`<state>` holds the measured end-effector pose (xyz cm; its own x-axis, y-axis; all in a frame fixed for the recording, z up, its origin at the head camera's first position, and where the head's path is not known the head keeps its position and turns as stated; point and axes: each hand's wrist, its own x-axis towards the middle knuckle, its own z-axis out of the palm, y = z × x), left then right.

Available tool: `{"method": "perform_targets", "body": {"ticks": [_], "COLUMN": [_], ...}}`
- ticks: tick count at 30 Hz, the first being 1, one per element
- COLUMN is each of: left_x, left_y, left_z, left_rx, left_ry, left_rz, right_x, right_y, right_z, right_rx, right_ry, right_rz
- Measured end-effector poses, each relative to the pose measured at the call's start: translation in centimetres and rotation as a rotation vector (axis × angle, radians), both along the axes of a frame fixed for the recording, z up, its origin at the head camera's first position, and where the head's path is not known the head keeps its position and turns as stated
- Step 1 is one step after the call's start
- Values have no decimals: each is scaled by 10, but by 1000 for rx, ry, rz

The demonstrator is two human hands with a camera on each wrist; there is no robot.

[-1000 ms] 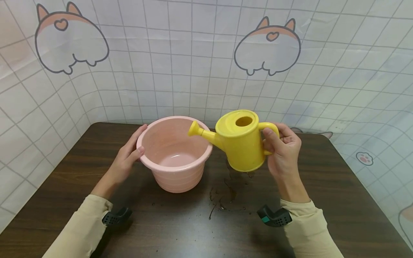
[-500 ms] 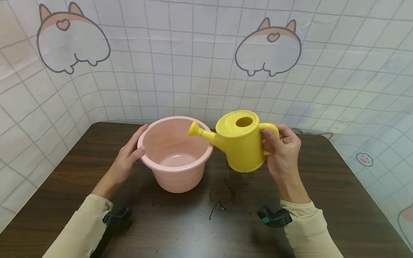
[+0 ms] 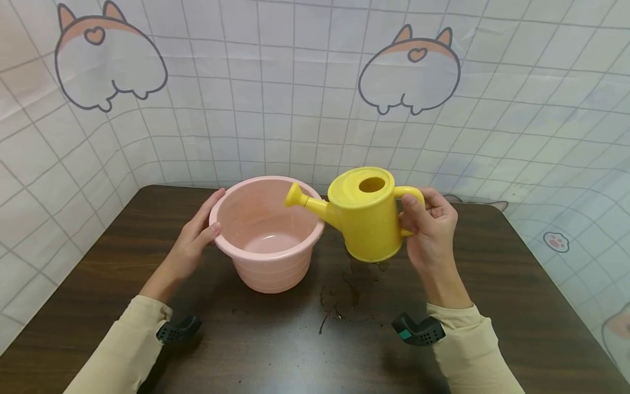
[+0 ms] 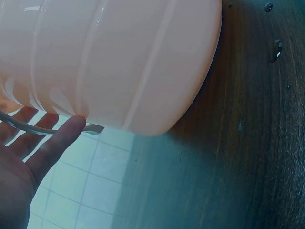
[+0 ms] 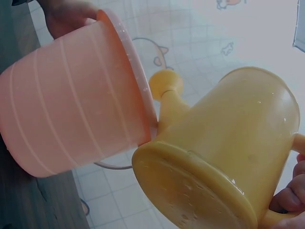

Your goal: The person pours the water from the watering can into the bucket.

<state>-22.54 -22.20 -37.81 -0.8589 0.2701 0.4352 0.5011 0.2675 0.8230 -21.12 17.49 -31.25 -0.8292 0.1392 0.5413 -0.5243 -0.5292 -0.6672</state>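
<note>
Two hands: left hand [image 3: 194,234] grips one basin [image 3: 272,269], right hand [image 3: 433,232] one watering can [image 3: 370,231].

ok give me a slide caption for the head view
Right fingers grip the watering can, spout over the tub, left fingers against its side.

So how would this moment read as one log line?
left hand: touching pink basin | right hand: gripping yellow watering can by handle | spout: over basin

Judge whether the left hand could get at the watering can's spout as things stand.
Probably yes, if the left hand leaves the left side of the pink basin: the spout appears above the basin's right side, and nothing visible stands between hand and spout.
</note>
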Motion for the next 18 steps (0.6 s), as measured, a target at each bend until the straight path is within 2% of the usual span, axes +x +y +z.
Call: {"method": "perform_targets", "body": {"ticks": [12,18], "left_x": [0,0], "left_y": [1,1], "left_z": [1,1], "left_rx": [3,0], "left_ry": [2,3], "left_rz": [-3,1], "right_x": [0,1], "right_y": [0,1], "right_z": [0,1], "right_rx": [19,3], "right_ry": [-4,12], "right_rz": [-11,30]}}
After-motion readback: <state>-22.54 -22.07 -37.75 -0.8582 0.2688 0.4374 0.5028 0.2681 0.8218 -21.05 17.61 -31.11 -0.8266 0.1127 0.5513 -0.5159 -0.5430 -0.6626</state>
